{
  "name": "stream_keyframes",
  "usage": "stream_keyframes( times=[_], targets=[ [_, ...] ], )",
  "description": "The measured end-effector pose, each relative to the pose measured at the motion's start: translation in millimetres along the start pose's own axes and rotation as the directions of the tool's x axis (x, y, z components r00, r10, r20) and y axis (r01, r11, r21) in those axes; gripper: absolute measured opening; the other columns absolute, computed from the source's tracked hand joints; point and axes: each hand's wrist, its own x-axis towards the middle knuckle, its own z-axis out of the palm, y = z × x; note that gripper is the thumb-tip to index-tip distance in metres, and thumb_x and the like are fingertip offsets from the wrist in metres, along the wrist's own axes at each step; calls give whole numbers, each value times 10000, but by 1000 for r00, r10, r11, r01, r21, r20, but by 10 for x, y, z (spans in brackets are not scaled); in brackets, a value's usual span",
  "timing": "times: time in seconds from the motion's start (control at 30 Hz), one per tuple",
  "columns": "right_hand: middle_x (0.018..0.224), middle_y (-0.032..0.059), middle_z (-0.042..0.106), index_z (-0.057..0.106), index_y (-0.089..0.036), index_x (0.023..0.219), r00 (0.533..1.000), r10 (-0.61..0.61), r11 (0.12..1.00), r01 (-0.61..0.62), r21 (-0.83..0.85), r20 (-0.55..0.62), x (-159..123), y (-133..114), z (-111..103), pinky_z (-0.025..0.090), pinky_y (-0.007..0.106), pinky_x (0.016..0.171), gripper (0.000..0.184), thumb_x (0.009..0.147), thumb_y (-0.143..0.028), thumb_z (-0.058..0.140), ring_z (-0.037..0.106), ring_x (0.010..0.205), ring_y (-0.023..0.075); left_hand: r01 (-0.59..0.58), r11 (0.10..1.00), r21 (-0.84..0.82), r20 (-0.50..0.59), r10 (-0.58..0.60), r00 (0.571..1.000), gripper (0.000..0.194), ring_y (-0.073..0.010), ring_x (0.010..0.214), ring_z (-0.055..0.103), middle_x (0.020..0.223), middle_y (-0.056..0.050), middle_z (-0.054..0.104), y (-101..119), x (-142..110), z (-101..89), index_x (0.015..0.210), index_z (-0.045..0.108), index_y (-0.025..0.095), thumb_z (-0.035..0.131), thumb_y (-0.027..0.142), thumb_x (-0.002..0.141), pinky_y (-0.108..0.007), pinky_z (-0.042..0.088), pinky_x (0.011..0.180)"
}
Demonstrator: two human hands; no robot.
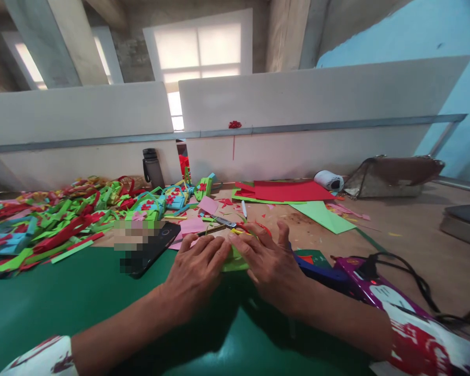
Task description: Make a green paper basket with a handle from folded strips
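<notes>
My left hand [196,269] and my right hand [272,266] meet at the middle of the green work surface [82,308]. The fingers of both press on a small piece of light green paper [235,261], mostly covered by the fingertips. My right thumb or a finger sticks up, away from the paper. Just beyond the hands lie scissors [224,222] with red handles, partly hidden by my right hand. Pink paper pieces [191,225] are scattered beside them. A dark blue object [321,271] rests right of my right hand, its shape partly covered.
Paper strips and small paper baskets [141,211] heap up at left, near a smartphone [162,245] and a dark bottle [152,169]. Red sheets [290,190] and a green sheet [325,216] lie behind. A purple power strip [360,274] with black cables and a handbag [399,180] are right.
</notes>
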Motion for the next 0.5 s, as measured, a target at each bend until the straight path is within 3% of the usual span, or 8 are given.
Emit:
stream_keyframes(
  times=[0.23, 0.5],
  targets=[
    [1210, 87, 599, 347, -180, 1354, 998, 53, 998, -53, 19, 22, 26, 51, -50, -8, 565, 1033, 615, 779, -60, 527, 359, 1273, 286, 29, 999, 35, -13, -28, 1000, 419, -279, 1032, 538, 1174, -124, 611, -81, -26, 11, 1248, 435, 147, 488, 111, 834, -459, 311, 877],
    [1294, 96, 547, 323, -171, 1363, 992, 37, 997, -45, 58, 122, 26, 72, -24, -28, 577, 1021, 666, 750, -100, 572, 273, 1321, 328, 55, 998, -30, 32, -54, 998, 469, -274, 1038, 547, 1150, -116, 624, -101, -65, 60, 1225, 439, 180, 558, 131, 773, -448, 317, 900]
  ],
)
